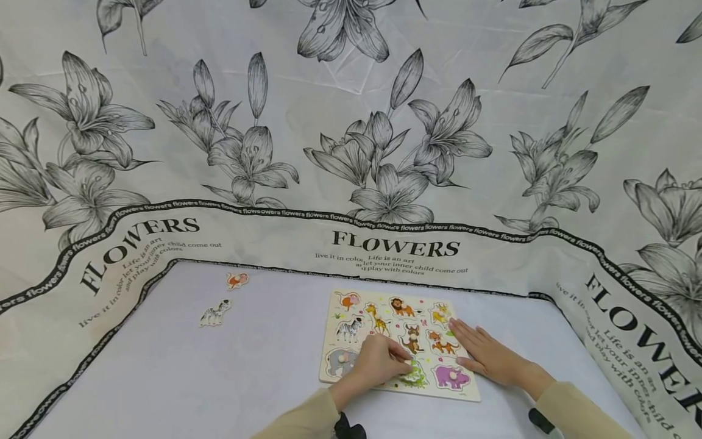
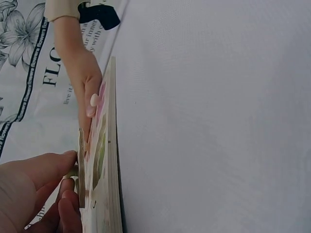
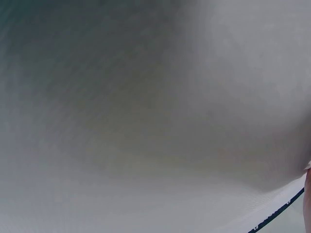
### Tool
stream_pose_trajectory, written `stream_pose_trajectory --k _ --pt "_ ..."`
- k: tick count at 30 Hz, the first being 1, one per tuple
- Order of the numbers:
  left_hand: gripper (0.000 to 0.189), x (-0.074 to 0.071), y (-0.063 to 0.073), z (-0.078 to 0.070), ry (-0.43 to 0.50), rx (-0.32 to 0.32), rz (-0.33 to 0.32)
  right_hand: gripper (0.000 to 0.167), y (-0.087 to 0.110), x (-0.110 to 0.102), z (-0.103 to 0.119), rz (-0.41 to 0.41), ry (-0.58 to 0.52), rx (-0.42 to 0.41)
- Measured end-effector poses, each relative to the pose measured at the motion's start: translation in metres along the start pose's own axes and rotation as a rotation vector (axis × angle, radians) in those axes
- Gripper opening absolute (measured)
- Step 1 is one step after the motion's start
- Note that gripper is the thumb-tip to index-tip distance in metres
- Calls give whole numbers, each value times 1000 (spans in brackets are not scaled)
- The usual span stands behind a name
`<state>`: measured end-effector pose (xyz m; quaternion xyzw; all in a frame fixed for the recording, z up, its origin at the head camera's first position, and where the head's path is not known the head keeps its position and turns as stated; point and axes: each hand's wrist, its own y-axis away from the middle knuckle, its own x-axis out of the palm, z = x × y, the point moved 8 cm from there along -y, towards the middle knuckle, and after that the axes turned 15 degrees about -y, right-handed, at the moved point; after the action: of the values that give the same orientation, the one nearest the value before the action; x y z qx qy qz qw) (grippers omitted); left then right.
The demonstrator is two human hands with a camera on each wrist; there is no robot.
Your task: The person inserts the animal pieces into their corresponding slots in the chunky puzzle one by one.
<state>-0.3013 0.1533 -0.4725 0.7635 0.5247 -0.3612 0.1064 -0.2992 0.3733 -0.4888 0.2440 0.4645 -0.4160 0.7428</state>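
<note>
A wooden animal puzzle board lies on the white cloth. Over its lower middle, my left hand pinches a knobbed puzzle piece between thumb and fingers. The left wrist view shows that piece edge-on, close over the board beside a green printed shape; its picture is hidden. My right hand rests with straight fingers on the board's right edge. An elephant piece and a purple hippo piece, both with knobs, sit in the board's bottom row.
To the left on the cloth lie a zebra piece and a monkey piece. A flower-printed curtain hangs behind and round the sides. Mostly blurred pale fabric fills the right wrist view.
</note>
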Motion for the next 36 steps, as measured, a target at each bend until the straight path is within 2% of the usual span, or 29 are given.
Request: stream_pose_trajectory --k 7,10,19,27,36 --pt "11 6 1 -4 6 -27 13 69 0 1 -1 35 -23 47" --pt "11 7 2 -6 -6 -19 12 69 0 1 -1 45 -32 58" --pt "11 13 1 -8 -35 8 2 69 -1 2 -1 39 -17 47" --pt "12 16 0 -6 -16 -11 -11 69 -1 2 -2 39 -16 56" --pt "12 18 2 -8 -7 -11 3 68 0 1 -1 9 -8 20"
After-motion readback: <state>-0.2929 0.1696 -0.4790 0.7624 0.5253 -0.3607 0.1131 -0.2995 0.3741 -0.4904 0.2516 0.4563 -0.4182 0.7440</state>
